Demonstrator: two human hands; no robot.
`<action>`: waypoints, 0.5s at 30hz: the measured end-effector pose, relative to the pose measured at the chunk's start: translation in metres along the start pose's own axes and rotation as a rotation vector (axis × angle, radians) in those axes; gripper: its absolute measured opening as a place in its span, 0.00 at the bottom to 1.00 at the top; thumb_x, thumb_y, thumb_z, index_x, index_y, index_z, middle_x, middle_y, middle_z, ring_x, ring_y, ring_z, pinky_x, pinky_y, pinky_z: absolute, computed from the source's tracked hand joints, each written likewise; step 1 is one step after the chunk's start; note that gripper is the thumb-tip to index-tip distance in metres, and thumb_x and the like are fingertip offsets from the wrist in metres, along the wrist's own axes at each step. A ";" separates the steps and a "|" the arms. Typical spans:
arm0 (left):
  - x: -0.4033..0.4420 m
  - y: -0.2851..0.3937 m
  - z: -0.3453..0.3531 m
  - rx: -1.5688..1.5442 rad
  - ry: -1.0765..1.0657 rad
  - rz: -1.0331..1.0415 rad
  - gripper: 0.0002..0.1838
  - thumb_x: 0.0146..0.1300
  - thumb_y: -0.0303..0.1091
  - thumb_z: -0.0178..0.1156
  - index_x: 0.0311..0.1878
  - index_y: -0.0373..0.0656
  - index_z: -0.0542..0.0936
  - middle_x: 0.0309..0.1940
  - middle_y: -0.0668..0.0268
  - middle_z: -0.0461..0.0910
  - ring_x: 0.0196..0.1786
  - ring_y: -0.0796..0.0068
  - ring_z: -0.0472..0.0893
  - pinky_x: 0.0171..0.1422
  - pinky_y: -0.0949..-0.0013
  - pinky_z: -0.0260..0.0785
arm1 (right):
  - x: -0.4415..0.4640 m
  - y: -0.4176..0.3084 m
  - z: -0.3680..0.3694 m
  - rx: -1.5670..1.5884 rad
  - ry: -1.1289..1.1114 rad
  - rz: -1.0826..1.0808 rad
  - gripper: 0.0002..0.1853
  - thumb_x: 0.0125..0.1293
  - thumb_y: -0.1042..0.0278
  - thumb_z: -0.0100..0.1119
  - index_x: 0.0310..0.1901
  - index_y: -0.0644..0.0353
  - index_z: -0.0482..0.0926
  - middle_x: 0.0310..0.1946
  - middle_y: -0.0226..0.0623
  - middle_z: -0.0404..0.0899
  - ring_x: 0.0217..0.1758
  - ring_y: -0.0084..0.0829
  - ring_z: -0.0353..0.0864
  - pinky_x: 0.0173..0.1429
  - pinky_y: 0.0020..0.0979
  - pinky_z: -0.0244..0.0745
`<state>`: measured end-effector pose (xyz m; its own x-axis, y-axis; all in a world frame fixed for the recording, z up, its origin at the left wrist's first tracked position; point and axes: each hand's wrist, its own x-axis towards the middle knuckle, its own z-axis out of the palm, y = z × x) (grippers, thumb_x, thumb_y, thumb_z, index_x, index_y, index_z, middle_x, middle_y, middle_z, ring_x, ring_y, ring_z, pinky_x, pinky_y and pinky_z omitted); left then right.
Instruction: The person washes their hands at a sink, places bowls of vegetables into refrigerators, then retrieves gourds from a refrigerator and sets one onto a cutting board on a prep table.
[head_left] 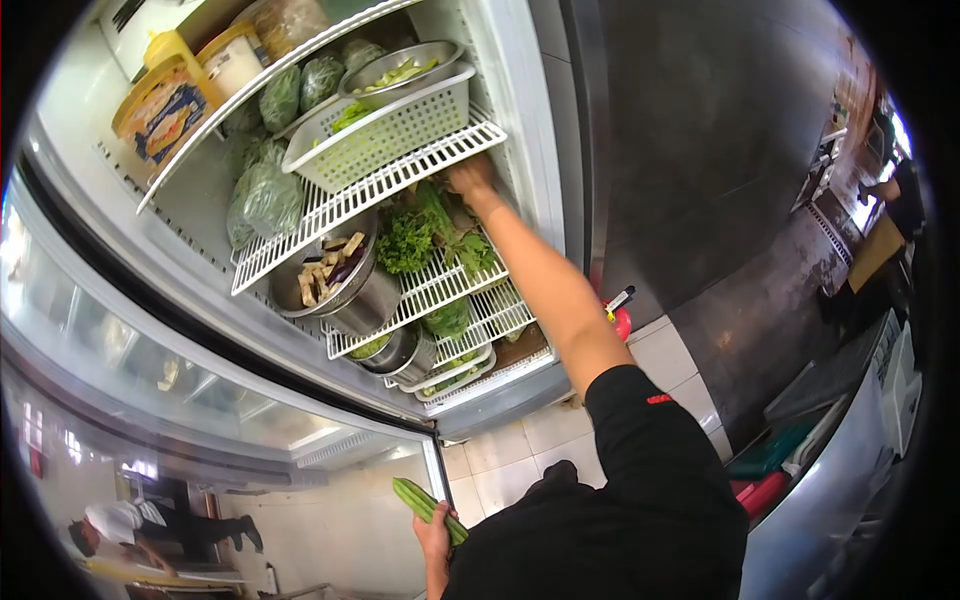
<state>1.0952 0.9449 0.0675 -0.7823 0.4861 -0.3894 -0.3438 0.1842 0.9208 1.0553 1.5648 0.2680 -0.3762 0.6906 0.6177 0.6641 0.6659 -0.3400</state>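
Note:
Low in the view, my left hand (434,538) is closed around a long, ridged green gourd (415,500). My right hand (472,178) reaches into the open refrigerator, just under a white wire shelf (370,196). Its fingers are mostly hidden by the shelf edge and leaves, so what they touch does not show. Beside it lie leafy green herbs (408,240) on the shelf below. To their left is a metal pot (365,300) topped with a bowl of cut eggplant (330,268).
Above stand a white perforated basket (385,140), a metal bowl of cut greens (405,70), bagged vegetables (268,195) and tubs (165,110). The glass door (200,390) is swung open at left, showing a person (150,520). Another person (900,190) is at far right.

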 end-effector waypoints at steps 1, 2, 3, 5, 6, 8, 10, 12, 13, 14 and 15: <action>-0.002 0.003 0.002 0.013 0.011 -0.003 0.07 0.57 0.23 0.59 0.36 0.36 0.71 0.23 0.62 0.76 0.23 0.72 0.77 0.29 0.70 0.71 | -0.001 -0.007 0.025 0.211 0.160 0.140 0.24 0.58 0.69 0.53 0.59 0.61 0.70 0.49 0.50 0.79 0.51 0.47 0.78 0.54 0.45 0.73; -0.003 0.007 0.005 0.028 0.018 -0.005 0.07 0.57 0.23 0.60 0.37 0.36 0.71 0.23 0.62 0.76 0.23 0.72 0.77 0.29 0.69 0.71 | 0.000 -0.013 0.058 0.419 0.325 0.281 0.26 0.60 0.69 0.50 0.62 0.62 0.65 0.49 0.52 0.78 0.51 0.51 0.77 0.55 0.47 0.72; -0.003 0.008 0.004 0.033 -0.015 -0.013 0.08 0.57 0.24 0.60 0.38 0.36 0.71 0.24 0.61 0.76 0.23 0.71 0.77 0.29 0.69 0.72 | 0.005 -0.028 0.078 0.407 0.523 0.300 0.28 0.62 0.70 0.48 0.64 0.61 0.61 0.50 0.55 0.77 0.51 0.54 0.76 0.54 0.48 0.71; 0.001 0.006 0.004 0.065 -0.025 -0.010 0.08 0.57 0.24 0.60 0.38 0.36 0.71 0.25 0.61 0.76 0.24 0.71 0.78 0.29 0.69 0.72 | -0.001 -0.057 0.081 0.583 0.538 0.326 0.28 0.64 0.69 0.46 0.66 0.60 0.57 0.52 0.60 0.73 0.52 0.60 0.72 0.55 0.50 0.69; 0.002 0.007 0.005 0.075 -0.017 -0.018 0.09 0.57 0.24 0.60 0.38 0.36 0.71 0.25 0.61 0.76 0.24 0.71 0.78 0.29 0.69 0.72 | 0.002 -0.068 0.096 0.697 0.498 0.282 0.28 0.65 0.69 0.46 0.67 0.60 0.56 0.53 0.61 0.72 0.54 0.61 0.71 0.56 0.50 0.68; 0.001 0.014 0.011 0.116 -0.026 -0.012 0.08 0.57 0.23 0.60 0.37 0.36 0.71 0.26 0.62 0.76 0.24 0.71 0.78 0.29 0.69 0.72 | -0.005 -0.091 0.075 0.976 0.450 0.353 0.27 0.67 0.66 0.46 0.67 0.59 0.56 0.55 0.62 0.70 0.56 0.62 0.68 0.58 0.50 0.65; 0.002 0.017 0.016 0.117 -0.031 0.003 0.07 0.57 0.23 0.60 0.37 0.36 0.71 0.26 0.62 0.77 0.24 0.71 0.78 0.29 0.70 0.72 | -0.016 -0.104 0.040 1.159 0.506 0.476 0.26 0.67 0.65 0.46 0.67 0.57 0.58 0.53 0.60 0.73 0.56 0.63 0.69 0.58 0.49 0.65; 0.004 0.016 0.015 0.139 -0.027 0.009 0.07 0.57 0.23 0.60 0.36 0.36 0.72 0.25 0.62 0.77 0.24 0.71 0.78 0.29 0.70 0.72 | -0.022 -0.092 0.040 1.087 0.395 0.458 0.25 0.67 0.66 0.45 0.66 0.54 0.60 0.53 0.57 0.74 0.56 0.60 0.70 0.58 0.48 0.66; 0.005 0.015 0.015 0.161 -0.030 0.006 0.07 0.57 0.24 0.60 0.36 0.36 0.72 0.25 0.62 0.77 0.24 0.71 0.78 0.29 0.70 0.72 | -0.021 -0.081 0.039 1.085 0.299 0.539 0.21 0.65 0.67 0.47 0.60 0.54 0.67 0.49 0.54 0.77 0.54 0.55 0.74 0.55 0.45 0.69; 0.005 0.014 0.013 0.154 -0.021 0.009 0.07 0.57 0.24 0.60 0.36 0.36 0.72 0.25 0.62 0.77 0.24 0.71 0.78 0.29 0.70 0.72 | -0.026 -0.069 0.038 1.086 0.411 0.392 0.15 0.61 0.70 0.50 0.51 0.56 0.72 0.42 0.51 0.79 0.48 0.52 0.76 0.50 0.43 0.71; 0.005 0.012 0.012 0.161 -0.012 0.008 0.07 0.57 0.24 0.61 0.36 0.36 0.72 0.25 0.62 0.76 0.24 0.71 0.78 0.29 0.70 0.72 | -0.032 -0.054 0.039 1.080 0.518 0.244 0.10 0.58 0.74 0.52 0.42 0.59 0.76 0.35 0.48 0.80 0.41 0.48 0.79 0.45 0.40 0.73</action>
<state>1.0928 0.9595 0.0771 -0.7781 0.4979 -0.3829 -0.2496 0.3143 0.9159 1.0061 1.5174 0.2392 0.1490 0.8005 0.5806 -0.2898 0.5967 -0.7483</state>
